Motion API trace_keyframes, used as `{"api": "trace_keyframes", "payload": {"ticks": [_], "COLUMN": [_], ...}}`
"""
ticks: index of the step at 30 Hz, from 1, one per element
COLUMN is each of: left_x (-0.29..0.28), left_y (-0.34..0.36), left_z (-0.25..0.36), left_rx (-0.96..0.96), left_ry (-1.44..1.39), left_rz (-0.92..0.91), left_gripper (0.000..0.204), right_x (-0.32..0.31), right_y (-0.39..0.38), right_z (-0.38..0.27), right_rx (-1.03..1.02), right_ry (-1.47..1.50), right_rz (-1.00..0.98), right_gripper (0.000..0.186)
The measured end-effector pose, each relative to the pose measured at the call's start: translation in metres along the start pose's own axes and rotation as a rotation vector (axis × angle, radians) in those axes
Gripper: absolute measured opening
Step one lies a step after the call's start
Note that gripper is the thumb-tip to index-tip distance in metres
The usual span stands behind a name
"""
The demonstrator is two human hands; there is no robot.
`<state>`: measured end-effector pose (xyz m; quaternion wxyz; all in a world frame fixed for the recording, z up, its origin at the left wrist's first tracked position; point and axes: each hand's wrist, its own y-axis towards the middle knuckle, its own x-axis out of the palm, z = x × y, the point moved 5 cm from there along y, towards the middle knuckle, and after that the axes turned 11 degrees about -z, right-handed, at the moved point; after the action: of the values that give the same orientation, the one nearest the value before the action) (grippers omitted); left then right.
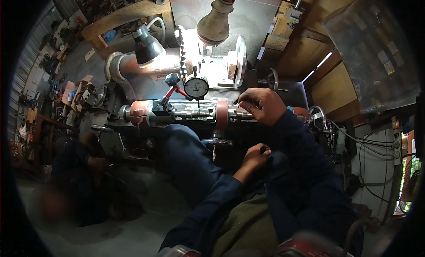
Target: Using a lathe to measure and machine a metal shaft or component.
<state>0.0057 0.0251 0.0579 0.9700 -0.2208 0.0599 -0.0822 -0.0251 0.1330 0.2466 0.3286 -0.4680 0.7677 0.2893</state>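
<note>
My right hand (264,107) is over the right part of a shiny lobed metal shaft (190,113), its fingers curled together. What they pinch, if anything, is hidden. My left hand (256,158) rests by my right knee with its fingers curled in; I cannot make out anything in it. The shaft lies level along the machine, through a reddish round support (222,115). A dial gauge (196,87) on a jointed red-and-black arm (180,91) stands over the shaft, its thin stem pointing down at it.
A black lamp (148,48) lights the machine near a grinding wheel (241,61). Handwheels (317,118) stick out at the right and below the support (217,142). At the lower left crouches another person (75,177). Cables (372,146) hang on the right.
</note>
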Motion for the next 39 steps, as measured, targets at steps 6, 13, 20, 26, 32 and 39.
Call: {"api": "trace_keyframes", "payload": {"ticks": [6, 13, 20, 26, 32, 39], "left_x": [-0.006, 0.0, -0.001, -0.005, -0.01, -0.014], "left_y": [-0.005, 0.0, -0.002, -0.005, -0.016, -0.021], "left_z": [0.006, 0.001, 0.002, 0.009, 0.02, 0.027], "left_rx": [-0.066, 0.005, 0.076, 0.06, 0.005, -0.018], "left_ry": [0.009, 0.009, 0.051, 0.065, 0.153, 0.145], "left_rz": [0.035, 0.001, 0.031, 0.027, 0.065, 0.036], "left_gripper": [0.029, 0.027, 0.026, 0.025, 0.025, 0.023], "right_x": [0.006, 0.01, 0.01, 0.014, 0.018, 0.021], "right_y": [0.009, 0.011, 0.02, 0.008, 0.01, 0.013], "right_z": [0.0, 0.003, -0.004, -0.016, -0.023, -0.024], "right_rx": [-0.1, -0.125, -0.276, -0.115, 0.034, 0.038], "right_ry": [-0.032, -0.01, -0.14, -0.175, -0.355, -0.384], "right_rz": [-0.006, -0.01, -0.037, 0.068, 0.181, 0.167], "right_gripper": [0.008, 0.011, 0.007, 0.012, 0.013, 0.013]}}
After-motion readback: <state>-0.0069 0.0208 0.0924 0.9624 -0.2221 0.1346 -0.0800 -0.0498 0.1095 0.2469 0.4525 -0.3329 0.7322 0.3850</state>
